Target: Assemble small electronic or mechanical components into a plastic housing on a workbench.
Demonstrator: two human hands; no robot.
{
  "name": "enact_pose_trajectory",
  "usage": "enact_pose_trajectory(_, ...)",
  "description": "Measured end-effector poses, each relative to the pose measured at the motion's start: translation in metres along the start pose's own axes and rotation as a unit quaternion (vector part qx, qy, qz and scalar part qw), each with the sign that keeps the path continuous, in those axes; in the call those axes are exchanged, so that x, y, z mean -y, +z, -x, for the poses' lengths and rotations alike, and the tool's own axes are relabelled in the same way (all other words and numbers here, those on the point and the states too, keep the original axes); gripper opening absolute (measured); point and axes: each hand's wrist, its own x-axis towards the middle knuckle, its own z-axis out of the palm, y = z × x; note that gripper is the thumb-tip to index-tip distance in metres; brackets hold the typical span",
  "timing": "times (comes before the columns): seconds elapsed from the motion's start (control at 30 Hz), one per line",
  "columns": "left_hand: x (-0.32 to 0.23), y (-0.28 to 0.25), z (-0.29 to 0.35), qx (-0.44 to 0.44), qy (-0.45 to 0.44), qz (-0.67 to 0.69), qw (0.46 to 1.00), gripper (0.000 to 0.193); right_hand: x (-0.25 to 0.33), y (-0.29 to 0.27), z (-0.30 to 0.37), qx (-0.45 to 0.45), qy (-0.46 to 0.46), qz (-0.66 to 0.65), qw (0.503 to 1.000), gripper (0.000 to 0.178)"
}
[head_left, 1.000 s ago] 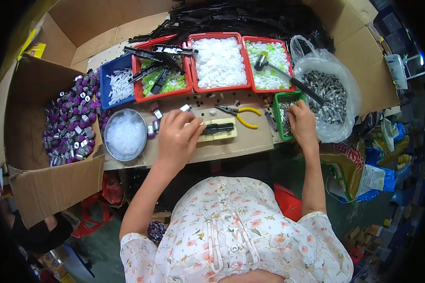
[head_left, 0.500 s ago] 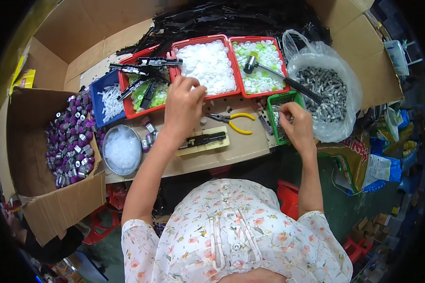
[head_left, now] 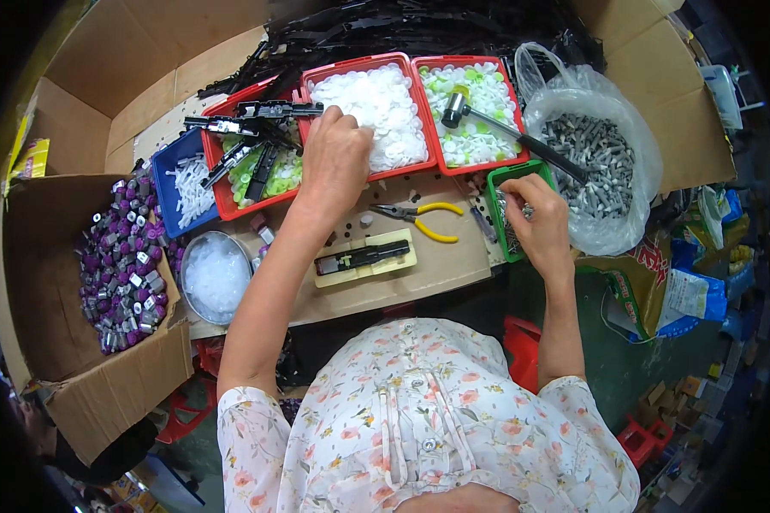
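Note:
My left hand (head_left: 337, 162) is over the near left edge of the red tray (head_left: 432, 128) of white discs (head_left: 376, 120), fingers curled down and pressed together. Its fingertips are hidden, and so is whatever they hold. Black slim assemblies (head_left: 269, 124) lie beside it, across another red tray. At the green box (head_left: 496, 178) of small metal pins, my right hand (head_left: 539, 224) is closed in a pinch, with its fingertips over the pins; I cannot make out what is in them. Between my arms, a black part (head_left: 375, 255) rests in a cream-coloured fixture (head_left: 323, 278).
Yellow-handled pliers (head_left: 436, 224) lie behind the fixture. A hammer (head_left: 505, 130) rests across the right red tray. Around these stand a clear bag of grey parts (head_left: 586, 162), a blue tray of white pieces (head_left: 167, 175), a round bowl (head_left: 217, 278) and a carton of purple-grey parts (head_left: 43, 282).
My left hand has moved slightly away from me, toward the discs and black assemblies. My right hand stays at the green box, its fingers slightly shifted. The view has tilted a little.

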Motion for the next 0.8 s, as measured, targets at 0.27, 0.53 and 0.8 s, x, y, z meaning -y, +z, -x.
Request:
enact_pose_trajectory(0.27, -0.019, -0.035, 0.014, -0.024, -0.174, 0.285, 0.942, 0.014, 0.039, 0.018, -0.014, -0.002, -0.030, -0.184, 0.982, 0.016)
enact_pose_trajectory(0.53, -0.052, -0.040, 0.074, -0.051, -0.416, 0.628, 0.656, 0.016, 0.089, 0.055, -0.021, -0.025, -0.137, -0.291, 0.947, 0.027)
enact_pose_trajectory(0.8, -0.056, -0.044, 0.088, -0.106, -0.405, 0.624, 0.660, 0.013, 0.101, 0.065, -0.018, -0.014, -0.161, -0.237, 0.958, 0.031)
